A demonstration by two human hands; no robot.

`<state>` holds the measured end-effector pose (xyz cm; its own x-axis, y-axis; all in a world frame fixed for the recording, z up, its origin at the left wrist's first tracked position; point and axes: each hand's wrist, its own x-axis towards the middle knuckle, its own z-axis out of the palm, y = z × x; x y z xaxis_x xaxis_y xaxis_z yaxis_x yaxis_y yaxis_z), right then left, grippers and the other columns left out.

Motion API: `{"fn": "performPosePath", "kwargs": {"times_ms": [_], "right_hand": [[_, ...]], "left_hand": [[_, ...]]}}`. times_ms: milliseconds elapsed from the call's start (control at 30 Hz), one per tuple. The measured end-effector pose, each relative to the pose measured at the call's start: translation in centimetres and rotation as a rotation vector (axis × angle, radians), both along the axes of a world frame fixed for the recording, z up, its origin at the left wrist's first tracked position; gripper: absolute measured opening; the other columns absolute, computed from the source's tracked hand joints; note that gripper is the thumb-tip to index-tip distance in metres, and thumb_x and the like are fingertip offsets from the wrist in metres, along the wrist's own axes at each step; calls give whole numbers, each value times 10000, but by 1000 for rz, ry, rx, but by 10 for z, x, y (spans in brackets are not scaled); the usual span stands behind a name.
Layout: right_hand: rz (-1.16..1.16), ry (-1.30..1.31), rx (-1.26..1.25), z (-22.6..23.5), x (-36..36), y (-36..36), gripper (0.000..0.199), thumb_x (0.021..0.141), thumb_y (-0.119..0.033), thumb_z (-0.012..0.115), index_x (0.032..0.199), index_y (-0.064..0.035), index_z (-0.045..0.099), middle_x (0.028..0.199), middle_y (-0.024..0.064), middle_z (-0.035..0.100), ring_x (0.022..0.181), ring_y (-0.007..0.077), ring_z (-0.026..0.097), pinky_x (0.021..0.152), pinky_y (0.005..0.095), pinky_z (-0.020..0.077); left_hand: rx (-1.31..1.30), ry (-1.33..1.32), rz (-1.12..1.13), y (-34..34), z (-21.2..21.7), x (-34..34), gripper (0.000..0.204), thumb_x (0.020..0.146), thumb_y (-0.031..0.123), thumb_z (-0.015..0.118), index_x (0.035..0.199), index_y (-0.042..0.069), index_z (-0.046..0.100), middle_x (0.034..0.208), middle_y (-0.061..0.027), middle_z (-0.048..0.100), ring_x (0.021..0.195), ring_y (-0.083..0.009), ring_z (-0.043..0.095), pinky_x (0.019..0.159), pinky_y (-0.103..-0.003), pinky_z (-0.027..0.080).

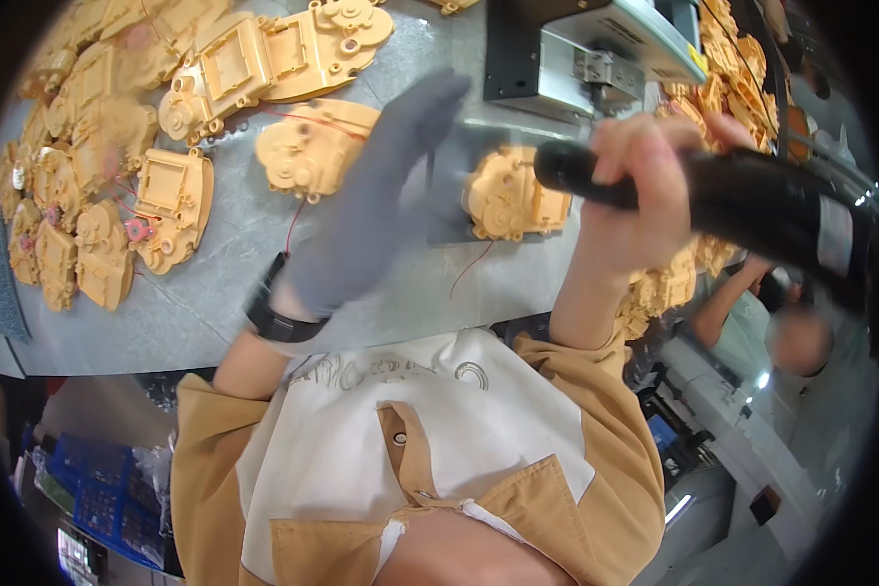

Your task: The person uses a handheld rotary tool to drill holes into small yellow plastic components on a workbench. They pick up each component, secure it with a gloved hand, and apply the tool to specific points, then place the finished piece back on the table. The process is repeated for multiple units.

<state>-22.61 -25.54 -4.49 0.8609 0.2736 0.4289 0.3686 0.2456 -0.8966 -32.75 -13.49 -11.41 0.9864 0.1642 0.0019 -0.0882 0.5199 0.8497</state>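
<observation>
My left hand (376, 200) wears a grey glove and is blurred, its fingers stretched out flat above the grey table (234, 283), holding nothing. It hovers beside a yellow plastic gearbox housing (313, 146) with thin red wires. My right hand (640, 190) is bare and closed around a black electric screwdriver (752, 210), whose front end points left over another yellow housing (508, 195) resting on a dark fixture plate (449, 210).
Several more yellow housings (117, 156) lie piled across the table's left and far side, and more at the right (728, 73). A grey metal machine (596, 54) stands at the back. Another person (801, 337) sits at the right. Blue crates (98, 488) sit below left.
</observation>
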Motion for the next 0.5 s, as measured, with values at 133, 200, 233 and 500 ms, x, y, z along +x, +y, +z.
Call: {"fn": "performPosePath", "kwargs": {"times_ms": [133, 200, 233, 500], "right_hand": [[-172, 191, 241, 7, -10, -41, 52, 736, -59, 502, 751, -43, 455, 577, 17, 423, 501, 103, 401, 559, 232, 379], [-45, 154, 567, 21, -38, -89, 163, 731, -125, 498, 622, -124, 377, 576, -13, 353, 504, 83, 368, 571, 247, 346], [-129, -8, 561, 21, -56, -93, 45, 771, -125, 479, 769, -84, 461, 618, -5, 378, 498, 102, 383, 592, 285, 354], [-36, -17, 567, 25, -70, -122, 271, 805, -99, 498, 1067, -27, 488, 653, 22, 424, 547, 120, 416, 640, 311, 362]], "left_hand": [[1183, 61, 14, -38, 15, 1, 699, 666, 313, 703, 1244, 37, 424, 1208, -186, 449, 1104, -336, 451, 897, -402, 403], [1070, -9, 1, -42, 8, 23, 649, 653, 313, 693, 1204, 67, 457, 1107, -158, 506, 1038, -332, 486, 876, -399, 420], [968, -35, 10, -44, 6, 27, 619, 653, 300, 686, 1184, 67, 469, 1070, -152, 523, 1023, -328, 494, 871, -405, 423], [362, -105, 431, -22, 45, -40, 551, 691, 219, 694, 1150, 5, 477, 989, -91, 557, 856, -146, 549, 775, -289, 473]]}}
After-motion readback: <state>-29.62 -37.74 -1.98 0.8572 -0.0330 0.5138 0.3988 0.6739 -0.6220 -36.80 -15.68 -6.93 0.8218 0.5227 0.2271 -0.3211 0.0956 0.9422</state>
